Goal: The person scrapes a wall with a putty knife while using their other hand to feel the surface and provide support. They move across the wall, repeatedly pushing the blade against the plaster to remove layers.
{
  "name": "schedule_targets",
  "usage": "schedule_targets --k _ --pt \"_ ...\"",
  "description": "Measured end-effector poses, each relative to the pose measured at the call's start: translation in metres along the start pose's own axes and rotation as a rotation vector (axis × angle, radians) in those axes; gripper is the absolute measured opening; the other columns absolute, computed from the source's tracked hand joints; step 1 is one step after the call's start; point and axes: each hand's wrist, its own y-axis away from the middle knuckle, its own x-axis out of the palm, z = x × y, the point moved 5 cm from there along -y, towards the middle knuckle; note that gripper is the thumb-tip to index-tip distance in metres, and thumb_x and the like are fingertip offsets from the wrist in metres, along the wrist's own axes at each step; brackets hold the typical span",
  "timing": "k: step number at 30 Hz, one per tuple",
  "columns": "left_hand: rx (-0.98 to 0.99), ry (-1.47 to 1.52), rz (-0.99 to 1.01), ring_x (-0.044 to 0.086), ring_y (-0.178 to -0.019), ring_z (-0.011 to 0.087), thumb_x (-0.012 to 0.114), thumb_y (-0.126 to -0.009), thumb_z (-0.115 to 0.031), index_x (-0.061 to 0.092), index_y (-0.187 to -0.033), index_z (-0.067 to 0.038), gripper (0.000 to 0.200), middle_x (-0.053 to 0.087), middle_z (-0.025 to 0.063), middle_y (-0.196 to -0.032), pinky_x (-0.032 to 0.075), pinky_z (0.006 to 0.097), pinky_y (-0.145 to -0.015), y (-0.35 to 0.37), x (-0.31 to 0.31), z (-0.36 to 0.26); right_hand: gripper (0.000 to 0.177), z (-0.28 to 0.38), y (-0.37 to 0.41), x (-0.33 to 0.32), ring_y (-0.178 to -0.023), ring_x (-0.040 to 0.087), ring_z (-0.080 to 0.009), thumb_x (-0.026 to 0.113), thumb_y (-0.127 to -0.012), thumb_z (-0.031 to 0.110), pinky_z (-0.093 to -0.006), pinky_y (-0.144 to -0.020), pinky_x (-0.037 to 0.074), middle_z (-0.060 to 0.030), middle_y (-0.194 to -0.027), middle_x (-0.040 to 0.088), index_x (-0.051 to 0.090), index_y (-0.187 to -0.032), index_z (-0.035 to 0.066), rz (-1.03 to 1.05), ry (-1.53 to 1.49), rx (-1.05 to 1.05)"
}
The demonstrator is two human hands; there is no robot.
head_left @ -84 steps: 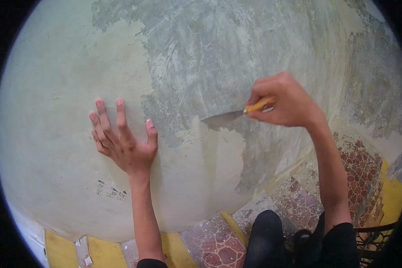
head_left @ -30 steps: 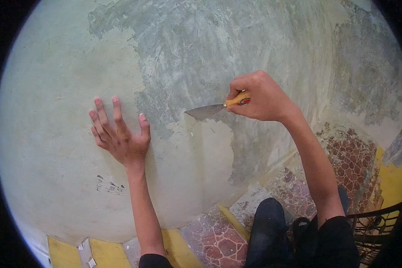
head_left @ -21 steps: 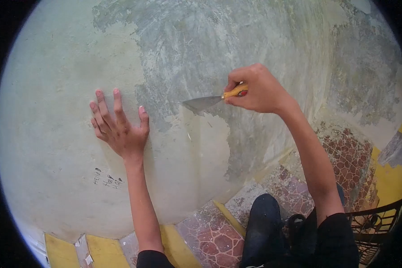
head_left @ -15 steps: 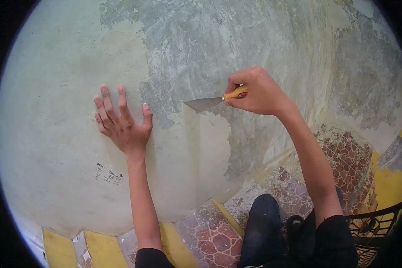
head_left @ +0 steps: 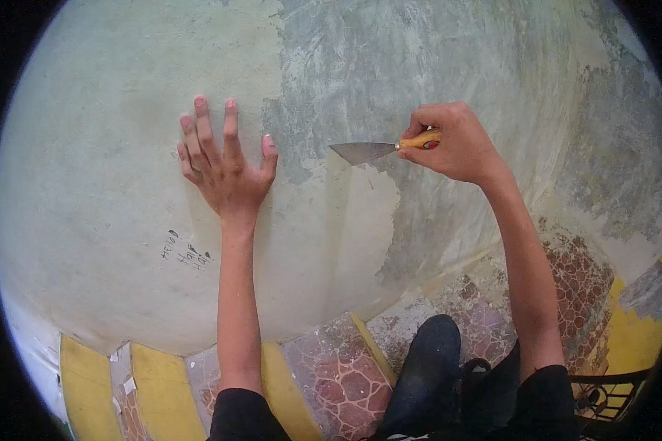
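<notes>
My left hand [head_left: 230, 165] rests on the wall [head_left: 125, 184] with its fingers spread and nothing in it. To its right, my right hand [head_left: 456, 143] is closed around the yellow handle of a scraper [head_left: 364, 152]. The metal blade points left and lies at the wall, by the border between the pale paint layer [head_left: 360, 220] and the grey bared surface [head_left: 368, 66]. Part of the handle is hidden by my fingers.
Below the wall run steps with patterned tiles [head_left: 346, 382] and yellow risers [head_left: 158, 382], strewn with flakes. My leg [head_left: 430, 367] is on the stairs. A black metal railing [head_left: 610, 397] stands at the lower right. Handwriting [head_left: 187, 252] marks the wall.
The view has shifted, so the wall and steps sit differently. Both hands appear farther right and slightly higher. The scraper is still in my right hand, its blade by the paint border.
</notes>
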Motion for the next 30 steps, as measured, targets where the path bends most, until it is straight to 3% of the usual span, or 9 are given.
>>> schedule_targets --k 3,5,9,13,15,18,21,28,30 --pt "-0.002 -0.01 0.007 0.024 -0.144 0.0264 0.058 -0.082 -0.048 0.043 -0.143 -0.026 0.067 0.033 0.0048 -0.155 0.017 0.0456 -0.115 -0.003 0.002 -0.001 0.019 0.001 0.003 -0.01 -0.066 0.066 -0.027 0.08 -0.069 0.012 -0.034 -0.061 0.05 -0.0111 -0.072 0.069 0.065 -0.074 0.002 0.003 0.061 -0.042" --pt "0.01 0.016 -0.022 0.024 -0.145 0.027 0.057 -0.082 -0.048 0.044 -0.142 -0.025 0.066 0.032 0.0053 -0.155 0.017 0.0454 -0.114 -0.001 0.0 -0.001 0.02 -0.005 0.001 -0.007 -0.066 0.066 -0.0259 0.08 -0.069 0.012 -0.0334 -0.061 0.05 -0.0111 -0.071 0.068 0.065 -0.074 0.001 0.01 -0.016 0.157" --pt "-0.005 0.016 0.003 0.025 -0.144 0.0277 0.057 -0.082 -0.048 0.045 -0.142 -0.025 0.065 0.033 0.006 -0.155 0.017 0.0457 -0.114 -0.001 0.001 0.002 0.02 0.012 -0.002 0.021 -0.063 0.065 -0.021 0.081 -0.069 0.012 -0.0318 -0.06 0.05 -0.0101 -0.07 0.067 0.066 -0.075 0.001 0.117 -0.014 -0.017" --pt "-0.012 0.07 -0.014 0.028 -0.143 0.0287 0.059 -0.082 -0.046 0.045 -0.143 -0.025 0.066 0.035 0.0067 -0.155 0.017 0.0476 -0.113 0.0 0.001 0.002 0.017 -0.005 -0.001 0.008 -0.064 0.064 -0.0143 0.08 -0.07 0.01 -0.0295 -0.06 0.049 -0.0091 -0.07 0.067 0.067 -0.076 0.002 -0.015 -0.121 0.155" --pt "-0.002 0.059 -0.016 0.027 -0.144 0.0283 0.058 -0.082 -0.046 0.045 -0.143 -0.025 0.066 0.034 0.0062 -0.155 0.017 0.0463 -0.114 -0.002 0.0 0.001 0.015 0.008 0.003 0.035 -0.065 0.066 -0.0166 0.079 -0.07 0.01 -0.03 -0.06 0.05 -0.0091 -0.072 0.068 0.067 -0.076 0.003 0.145 -0.116 0.09" --pt "0.008 0.019 -0.022 0.027 -0.144 0.0285 0.057 -0.081 -0.049 0.044 -0.144 -0.026 0.068 0.034 0.007 -0.155 0.017 0.0468 -0.114 0.0 0.001 0.001 0.014 0.013 0.014 0.036 -0.065 0.066 -0.0232 0.078 -0.071 0.01 -0.0321 -0.06 0.05 -0.0101 -0.072 0.068 0.066 -0.075 0.004 0.111 -0.011 -0.043" --pt "0.059 -0.028 -0.034 0.027 -0.144 0.0298 0.057 -0.081 -0.05 0.045 -0.143 -0.024 0.068 0.035 0.0078 -0.155 0.018 0.0456 -0.113 0.002 0.001 0.003 0.015 -0.018 0.03 -0.001 -0.067 0.065 -0.0302 0.077 -0.071 0.013 -0.0354 -0.06 0.05 -0.0105 -0.072 0.067 0.064 -0.073 0.005 -0.011 -0.114 0.131" --pt "0.083 -0.051 -0.031 0.029 -0.143 0.0303 0.055 -0.087 -0.049 0.042 -0.145 -0.019 0.066 0.034 0.0096 -0.155 0.017 0.0459 -0.114 0.001 -0.006 -0.003 0.015 -0.03 0.038 0.032 -0.066 0.063 -0.0287 0.073 -0.074 0.014 -0.038 -0.057 0.049 -0.0073 -0.074 0.061 0.061 -0.078 0.008 0.141 -0.062 -0.126" --pt "0.115 -0.025 -0.006 0.029 -0.142 0.0353 0.052 -0.09 -0.051 0.04 -0.145 -0.016 0.066 0.033 0.0146 -0.155 0.018 0.0475 -0.114 0.002 -0.004 -0.002 0.013 -0.05 0.037 0.008 -0.065 0.063 -0.0269 0.071 -0.077 0.015 -0.0392 -0.056 0.049 -0.0064 -0.076 0.059 0.059 -0.08 0.009 0.156 -0.033 0.024"
